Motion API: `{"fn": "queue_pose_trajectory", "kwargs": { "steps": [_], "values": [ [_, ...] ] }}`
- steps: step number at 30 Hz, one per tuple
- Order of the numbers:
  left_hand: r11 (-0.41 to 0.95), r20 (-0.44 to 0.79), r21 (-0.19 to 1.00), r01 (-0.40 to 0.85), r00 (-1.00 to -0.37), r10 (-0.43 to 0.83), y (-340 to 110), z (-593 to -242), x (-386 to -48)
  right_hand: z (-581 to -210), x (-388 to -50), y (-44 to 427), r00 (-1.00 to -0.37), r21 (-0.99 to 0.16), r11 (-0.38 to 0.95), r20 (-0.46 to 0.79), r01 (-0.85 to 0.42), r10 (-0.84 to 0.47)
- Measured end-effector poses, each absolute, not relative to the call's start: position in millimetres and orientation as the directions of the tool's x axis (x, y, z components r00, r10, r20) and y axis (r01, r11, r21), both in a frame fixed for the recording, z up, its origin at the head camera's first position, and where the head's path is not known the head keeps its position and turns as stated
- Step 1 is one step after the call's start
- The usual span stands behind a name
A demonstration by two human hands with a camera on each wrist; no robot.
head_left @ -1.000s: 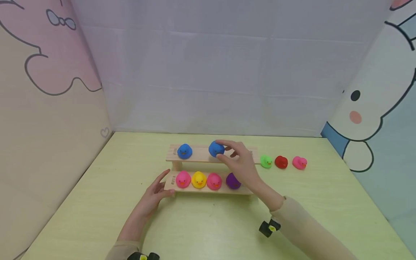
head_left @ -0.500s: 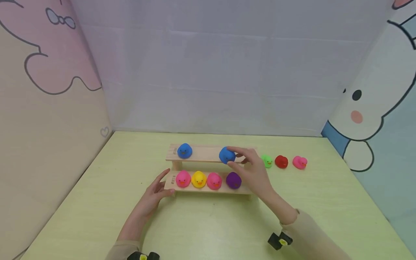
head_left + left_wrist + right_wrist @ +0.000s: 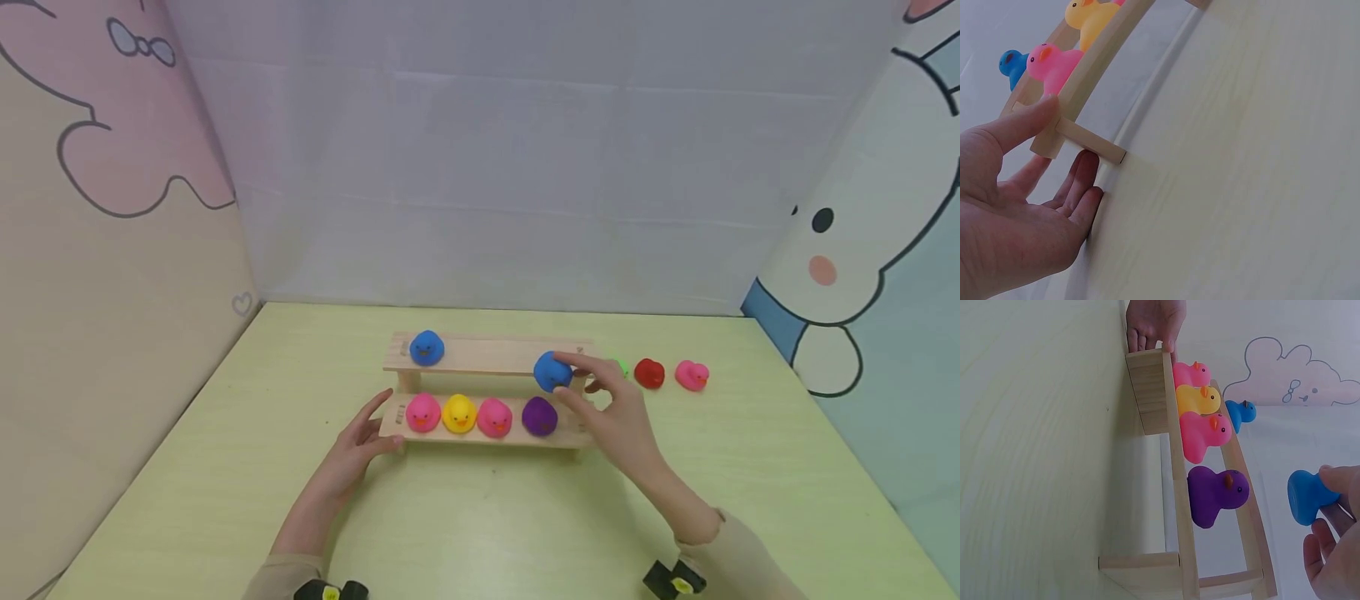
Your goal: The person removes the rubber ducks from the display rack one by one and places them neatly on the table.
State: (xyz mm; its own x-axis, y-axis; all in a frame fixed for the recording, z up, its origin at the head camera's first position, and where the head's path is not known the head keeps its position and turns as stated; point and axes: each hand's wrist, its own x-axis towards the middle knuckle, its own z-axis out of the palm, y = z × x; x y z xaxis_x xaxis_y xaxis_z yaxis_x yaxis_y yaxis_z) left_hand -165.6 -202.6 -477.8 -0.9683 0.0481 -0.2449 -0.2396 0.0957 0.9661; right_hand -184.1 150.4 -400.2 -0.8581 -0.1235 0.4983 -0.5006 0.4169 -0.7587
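The right hand [image 3: 618, 412] pinches a blue duck [image 3: 551, 372] between thumb and fingertips, its grip only as wide as the toy. The duck is at the right end of the two-step wooden stand [image 3: 408, 382]; the right wrist view shows it held apart from the wood, with its flat base exposed.

The left hand [image 3: 351, 450] has hold of the stand's left end: the thumb lies against the near shelf [image 3: 568, 433], and fingers bend in beneath and behind it. This grip is parted by about the shelf's width.

On the near shelf, from left to right, sit the first pink duck [image 3: 423, 413], a yellow duck [image 3: 459, 414] and the second pink duck [image 3: 495, 417], side by side, then a gap and a purple duck [image 3: 539, 417]. The far shelf [image 3: 487, 352] carries another blue duck [image 3: 427, 348] near its left end.

To the right of the stand, on the pale tabletop [image 3: 465, 525], stand a green duck [image 3: 622, 367], mostly hidden by the right hand, then a red duck [image 3: 648, 373] and the third pink duck [image 3: 692, 375].

Both sleeves [image 3: 742, 558] are beige. A whitish sheet [image 3: 480, 167] hangs beyond the tabletop's far edge, between side walls with cartoon drawings [image 3: 135, 133].
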Motion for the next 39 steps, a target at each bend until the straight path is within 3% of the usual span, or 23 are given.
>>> {"fn": "queue_pose_trajectory", "kwargs": {
  "steps": [16,25,39],
  "values": [
    [0.101,-0.23,0.969,-0.223,-0.971,0.064,-202,-476,-164,-405,-173,187,-0.854,-0.724,0.49,0.513,-0.486,-0.088],
    [0.109,-0.232,0.968,-0.225,-0.971,0.059,-203,-476,-163,-410,-168,210,-0.888,-0.703,0.581,0.454,-0.41,-0.077],
    [0.116,-0.24,0.966,-0.233,-0.969,0.055,-204,-477,-164,-429,-178,240,-0.897,-0.636,0.67,0.429,-0.383,-0.106]
  ]
}}
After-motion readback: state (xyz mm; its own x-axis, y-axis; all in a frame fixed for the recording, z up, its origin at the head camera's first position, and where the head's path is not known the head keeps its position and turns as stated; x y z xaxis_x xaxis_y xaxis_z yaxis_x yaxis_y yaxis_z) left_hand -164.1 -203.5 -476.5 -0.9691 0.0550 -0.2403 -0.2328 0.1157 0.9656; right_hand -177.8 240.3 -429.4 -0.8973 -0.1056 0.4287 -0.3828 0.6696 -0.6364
